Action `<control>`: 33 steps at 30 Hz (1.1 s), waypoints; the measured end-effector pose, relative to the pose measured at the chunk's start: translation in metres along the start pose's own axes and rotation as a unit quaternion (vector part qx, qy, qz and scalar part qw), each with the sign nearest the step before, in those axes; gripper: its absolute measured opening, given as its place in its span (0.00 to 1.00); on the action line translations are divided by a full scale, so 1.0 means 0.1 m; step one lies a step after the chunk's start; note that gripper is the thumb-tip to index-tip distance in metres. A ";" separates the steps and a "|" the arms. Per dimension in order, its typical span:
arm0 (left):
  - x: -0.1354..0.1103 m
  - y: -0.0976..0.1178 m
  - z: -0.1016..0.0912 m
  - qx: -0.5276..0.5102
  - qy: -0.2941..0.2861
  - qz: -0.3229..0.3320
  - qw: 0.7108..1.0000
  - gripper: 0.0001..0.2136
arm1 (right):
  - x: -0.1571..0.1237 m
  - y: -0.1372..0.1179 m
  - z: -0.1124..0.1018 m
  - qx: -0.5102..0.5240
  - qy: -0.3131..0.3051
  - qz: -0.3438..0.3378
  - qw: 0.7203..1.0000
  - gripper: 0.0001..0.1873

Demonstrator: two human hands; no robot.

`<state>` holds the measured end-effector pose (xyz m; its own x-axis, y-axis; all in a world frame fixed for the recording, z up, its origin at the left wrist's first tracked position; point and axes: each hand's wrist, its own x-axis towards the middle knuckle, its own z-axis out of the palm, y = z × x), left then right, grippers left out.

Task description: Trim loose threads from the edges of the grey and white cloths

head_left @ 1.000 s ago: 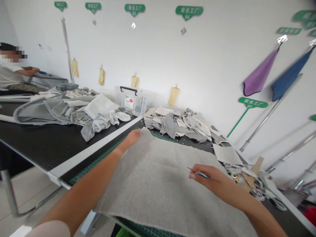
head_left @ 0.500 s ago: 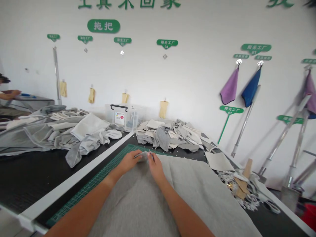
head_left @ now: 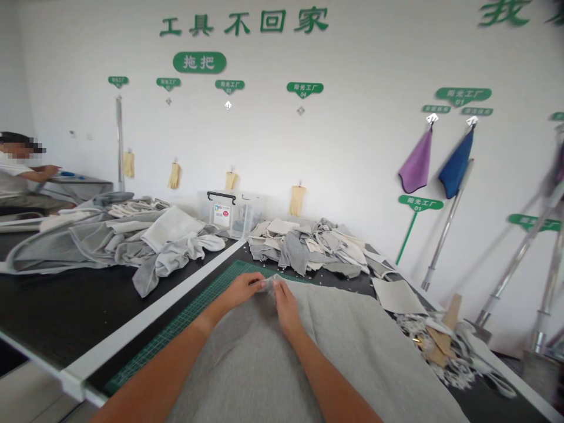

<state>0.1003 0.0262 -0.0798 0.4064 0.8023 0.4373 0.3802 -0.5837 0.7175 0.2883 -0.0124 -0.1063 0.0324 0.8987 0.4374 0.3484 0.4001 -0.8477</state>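
A large grey cloth [head_left: 335, 352] lies spread over a green cutting mat [head_left: 194, 314] on the black table. My left hand [head_left: 240, 289] pinches the cloth's far corner [head_left: 268, 284]. My right hand [head_left: 284, 302] meets it from the right, fingers closed on the same corner. The thin metal tool that hand held earlier is hidden now.
A heap of grey and cream cloth pieces [head_left: 308, 244] lies beyond the mat, another pile [head_left: 127, 238] at the left. A clear storage box [head_left: 229, 211] stands by the wall. Scraps and cardboard [head_left: 436, 341] lie at the right. Another person [head_left: 22, 176] sits far left.
My right hand crossed from the cloth's right side to its far corner, joining my left hand. The view tilted up and both hands now pinch the corner closer together.
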 end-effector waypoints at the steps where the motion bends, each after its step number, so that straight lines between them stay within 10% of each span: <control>1: 0.00 -0.01 0.00 -0.015 -0.005 0.004 1.000 0.17 | 0.00 0.00 0.01 -0.011 0.002 0.001 1.000 0.26; 33: 0.04 -0.09 0.01 -0.083 -0.015 -0.025 0.996 0.17 | -0.05 -0.10 -0.03 -0.059 -0.047 -0.033 0.997 0.19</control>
<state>0.0993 0.0346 -0.0853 0.4152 0.8245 0.3846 0.2590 -0.5123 0.8188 0.2878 -0.0217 -0.0987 -0.0803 0.8861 0.4564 0.4552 0.4400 -0.7741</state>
